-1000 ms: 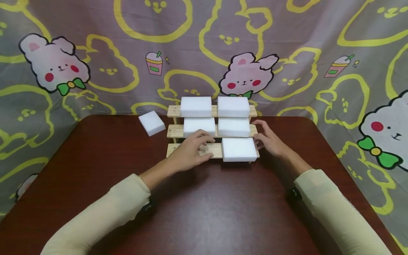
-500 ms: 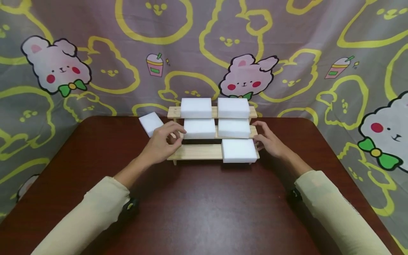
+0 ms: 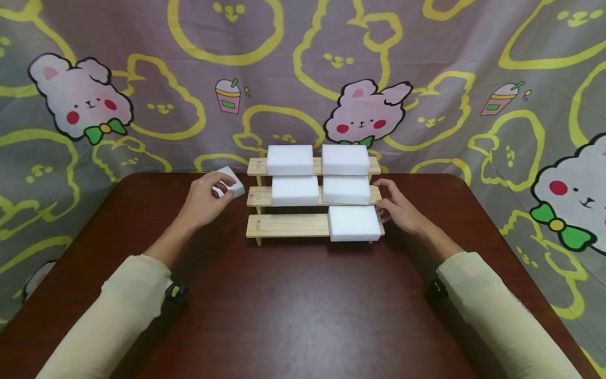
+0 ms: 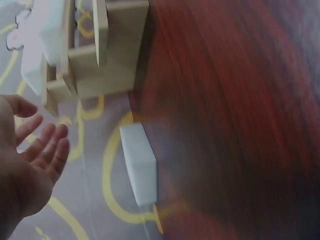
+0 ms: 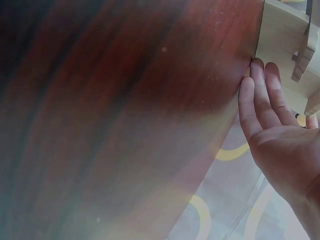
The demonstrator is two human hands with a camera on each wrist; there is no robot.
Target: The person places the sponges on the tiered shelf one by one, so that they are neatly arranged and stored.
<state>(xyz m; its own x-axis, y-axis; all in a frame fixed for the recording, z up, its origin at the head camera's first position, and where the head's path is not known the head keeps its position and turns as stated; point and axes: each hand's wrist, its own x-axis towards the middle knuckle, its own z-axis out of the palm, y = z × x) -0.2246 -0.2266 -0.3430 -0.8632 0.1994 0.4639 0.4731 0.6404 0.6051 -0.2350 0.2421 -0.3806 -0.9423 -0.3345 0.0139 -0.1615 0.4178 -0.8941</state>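
My left hand (image 3: 202, 199) hovers over a loose white foam block (image 3: 235, 180) on the table, left of the wooden rack, and partly hides it in the head view. In the left wrist view its relaxed fingers (image 4: 50, 150) look apart from that block (image 4: 138, 162). The three-tier wooden rack (image 3: 289, 225) bears more white blocks: two on top, two in the middle, and one block (image 3: 355, 223) at the right of the bottom tier. My right hand (image 3: 401, 209) is at the rack's right end, with fairly straight fingers (image 5: 262, 97) against its side panel.
A dark red-brown table (image 3: 303, 305) lies under everything. Behind it hangs a patterned curtain (image 3: 279, 58) with cartoon rabbits. The rack stands near the table's back edge, and the loose block lies close to that edge too.
My left hand has moved left, from in front of the rack's bottom tier to over the loose block. The right hand and the blocks on the rack have stayed put.
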